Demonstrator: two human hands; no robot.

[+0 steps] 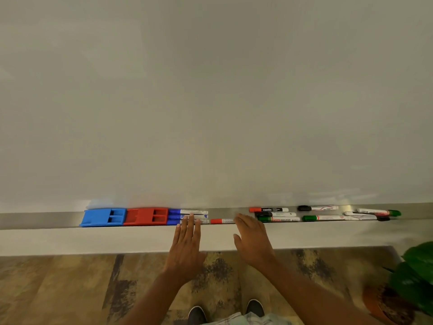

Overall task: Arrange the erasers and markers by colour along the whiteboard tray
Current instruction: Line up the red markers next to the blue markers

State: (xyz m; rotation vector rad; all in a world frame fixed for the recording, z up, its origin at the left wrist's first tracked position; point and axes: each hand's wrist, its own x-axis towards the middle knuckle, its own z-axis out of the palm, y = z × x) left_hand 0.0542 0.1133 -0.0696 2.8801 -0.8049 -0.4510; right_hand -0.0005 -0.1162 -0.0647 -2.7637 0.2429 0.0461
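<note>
Whiteboard fills the view above a long metal tray (46, 219), with patterned floor below.

Both hands reach over the tray's front edge, flat and spread, holding nothing. The left hand (186, 245) has its fingertips (191, 216) on or just over the white barrels of three blue markers (187, 216), stacked side by side near the tray's middle. The right hand (251, 240) hovers just right of it, fingers loosely extended and blurred; its fingertips cover the right end of a lone red marker (221, 221) lying along the front edge. Whether they touch it I cannot tell.

Left of the blue markers, touching them, sits a red eraser (146, 215), and a blue eraser (103, 216) butts against that, toward the tray's left end. Toward the right end lies a loose scatter: another red marker (268, 209) at the back, black markers (275, 214), green markers (278, 219), more beyond, some crossing each other.

These markers look light, stiff and smooth, likely to roll along the tray if nudged, so a pinch across the barrel's middle suits best. The erasers look like light rigid plastic, best gripped across their sides. Red and blue are interleaved at the left, and the right end seems unsorted.
</note>
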